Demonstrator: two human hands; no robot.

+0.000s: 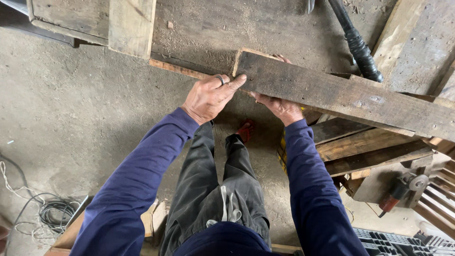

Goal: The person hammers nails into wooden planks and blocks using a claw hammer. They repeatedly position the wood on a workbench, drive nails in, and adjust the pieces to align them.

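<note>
Two hands: left hand (208, 97), right hand (280, 106). One dark plank (341, 95), one black pole (358, 45), one angle grinder (403, 189), perhaps three stacked boards (365, 144).

The weathered plank (341, 92) is cut off by the right edge of the frame, so its far end cannot be seen. Most of the right hand (280, 106) is hidden beneath the plank; only its back and two fingertips above the plank's upper edge are shown, and its grip cannot be made out fully. The black turned post (358, 45) at the upper right is cut by the top edge. The angle grinder (403, 189) at the lower right is partly covered by stacked boards (365, 147). The coiled cable (54, 213) at the lower left runs out of the frame. A red sandal (245, 130) is mostly hidden behind the legs.
</note>
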